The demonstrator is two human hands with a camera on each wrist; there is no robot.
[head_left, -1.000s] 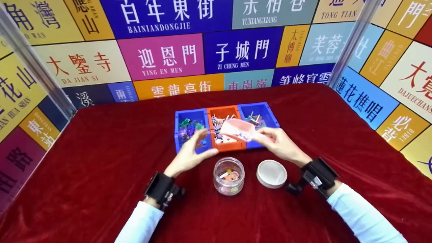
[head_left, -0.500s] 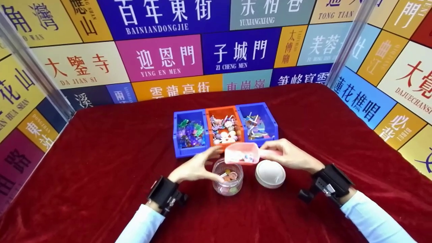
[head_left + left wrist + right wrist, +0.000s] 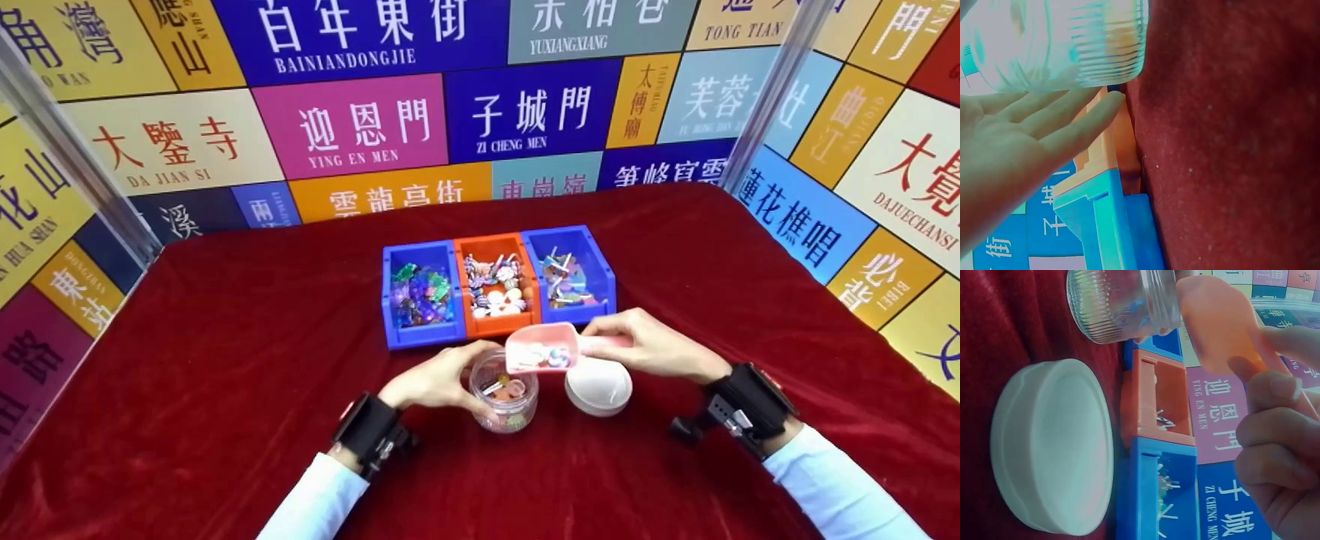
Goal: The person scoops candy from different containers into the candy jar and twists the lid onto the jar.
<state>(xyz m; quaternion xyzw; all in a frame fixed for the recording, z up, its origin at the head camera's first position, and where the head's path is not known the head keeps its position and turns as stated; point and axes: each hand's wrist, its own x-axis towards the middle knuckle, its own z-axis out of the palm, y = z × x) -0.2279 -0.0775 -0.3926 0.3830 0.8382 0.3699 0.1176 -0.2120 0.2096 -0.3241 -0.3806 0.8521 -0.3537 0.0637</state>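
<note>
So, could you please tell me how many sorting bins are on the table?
3, side by side behind the jar: a blue bin at left, an orange bin in the middle, another blue bin at right.

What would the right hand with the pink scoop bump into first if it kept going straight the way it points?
Probably the clear glass jar: the right hand points the pink plastic scoop leftward, its front already at the jar's rim. Depth is hard to judge.
</note>
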